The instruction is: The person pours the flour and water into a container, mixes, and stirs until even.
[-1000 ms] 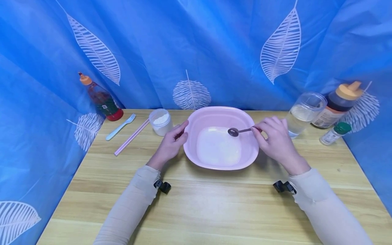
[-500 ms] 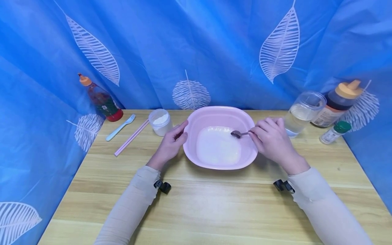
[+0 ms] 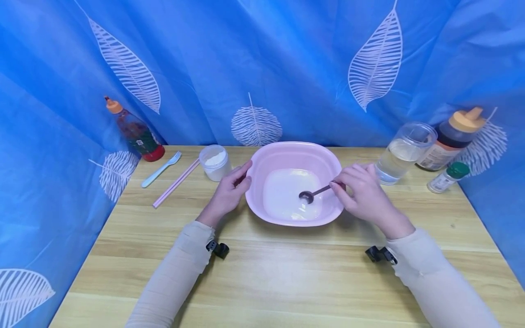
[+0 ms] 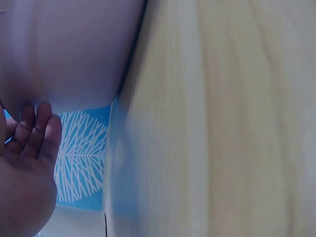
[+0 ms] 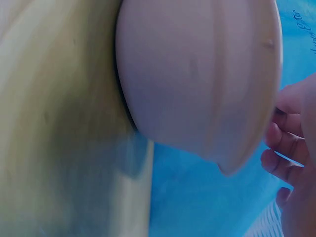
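Observation:
A pink plastic basin (image 3: pixel 296 157) stands at the back middle of the table, with whitish liquid (image 3: pixel 283 193) covering its floor. My left hand (image 3: pixel 228 191) holds the basin's left rim; in the left wrist view its fingers (image 4: pixel 37 131) reach up against the underside of that rim. Between thumb and fingers my right hand (image 3: pixel 362 191) pinches the handle of a dark brown spoon (image 3: pixel 321 190) over the right rim. The spoon's bowl points left and down, at the liquid. The right wrist view shows the right fingers beside the rim, the spoon hidden from it.
Left of the basin are a jar of white powder (image 3: pixel 216 165), pink chopsticks (image 3: pixel 176 183), a light blue fork (image 3: pixel 161 170) and a red sauce bottle (image 3: pixel 139 136). Close to my right hand stands a clear cup of liquid (image 3: pixel 399 157), then a dark sauce bottle (image 3: pixel 451 141) and a green-capped shaker (image 3: pixel 447 178).
The spoon first shifts slightly right and down, then swings left and toward the front, lower in the basin. My right hand moves a little with it; the left hand stays at the rim.

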Available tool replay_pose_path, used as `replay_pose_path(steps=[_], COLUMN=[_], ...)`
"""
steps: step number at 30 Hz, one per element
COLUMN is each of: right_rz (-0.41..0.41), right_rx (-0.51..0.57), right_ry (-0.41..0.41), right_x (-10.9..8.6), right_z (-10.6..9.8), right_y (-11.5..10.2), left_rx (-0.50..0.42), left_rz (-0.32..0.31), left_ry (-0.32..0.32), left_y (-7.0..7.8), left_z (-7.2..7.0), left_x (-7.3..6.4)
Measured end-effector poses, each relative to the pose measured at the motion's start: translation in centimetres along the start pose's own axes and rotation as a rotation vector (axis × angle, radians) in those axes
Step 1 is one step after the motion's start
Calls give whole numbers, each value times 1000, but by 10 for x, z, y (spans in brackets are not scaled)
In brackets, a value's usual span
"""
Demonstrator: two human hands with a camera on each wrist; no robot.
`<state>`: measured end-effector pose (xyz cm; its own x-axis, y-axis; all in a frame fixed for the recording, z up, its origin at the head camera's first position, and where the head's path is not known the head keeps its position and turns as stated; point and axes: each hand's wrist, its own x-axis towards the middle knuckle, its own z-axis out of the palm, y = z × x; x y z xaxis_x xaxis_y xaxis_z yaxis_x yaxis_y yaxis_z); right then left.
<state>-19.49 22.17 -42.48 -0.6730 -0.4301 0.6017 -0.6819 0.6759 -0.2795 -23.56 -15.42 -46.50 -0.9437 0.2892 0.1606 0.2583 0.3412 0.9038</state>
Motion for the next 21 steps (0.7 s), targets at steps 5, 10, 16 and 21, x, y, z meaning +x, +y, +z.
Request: replay_pose_path(steps=[5,10,16,21], right_rz=[106,160,201,257], right_rx=[103,126,103,70], right_ry=[-68,-84,-31,-6], right_x=[2,8,13,14], right_z=[10,15,19,16], right_y=[-10,-17,-13,-6], left_rx=[-16,-20,-23,-18], left_rz=[-9,-13,-13,-11], left_ry=[-8,-9,-10,-13], left_y=[1,0,1,1], left_z=[0,0,0,0], left_x=[0,0,1,0])
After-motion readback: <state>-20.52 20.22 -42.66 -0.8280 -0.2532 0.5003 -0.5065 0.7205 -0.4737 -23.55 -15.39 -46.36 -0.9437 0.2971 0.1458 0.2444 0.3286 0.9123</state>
